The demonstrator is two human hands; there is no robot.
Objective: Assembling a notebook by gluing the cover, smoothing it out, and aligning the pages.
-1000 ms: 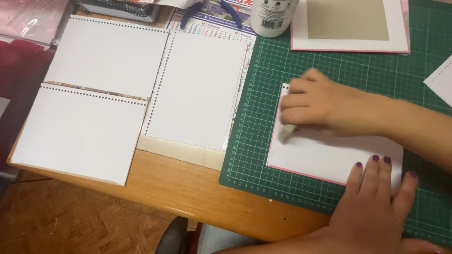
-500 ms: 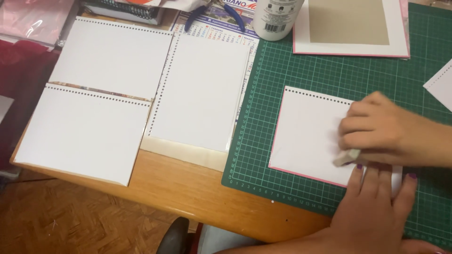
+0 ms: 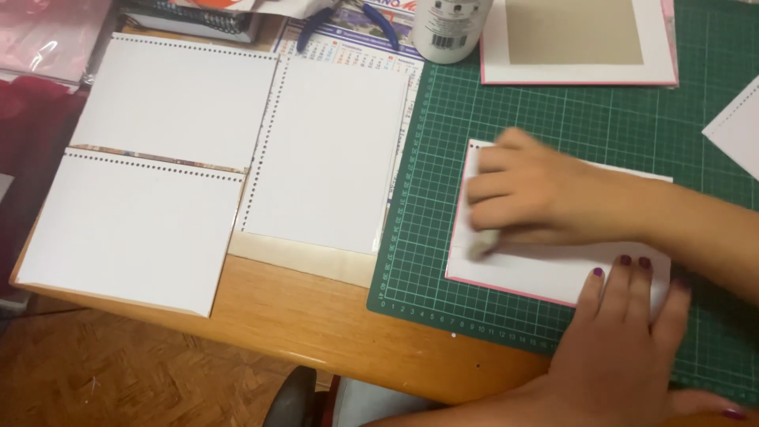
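Card (image 3: 545,273), white w/ pink edge, lies on green cutting mat (image 3: 443,158). My right hand (image 3: 530,198) has fingers curled on a small pale rubbing tool atop it; left hand (image 3: 632,332) flat, open, pinning card's near edge. Pressing prob. mid-way; can't tell what's left.

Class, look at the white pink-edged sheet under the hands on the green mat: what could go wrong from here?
1. The left hand pins only one corner of the white sheet, so it might skew as the right hand presses the small pale object across it.
2. The perforated sheet overhangs the table edge and could slide off.
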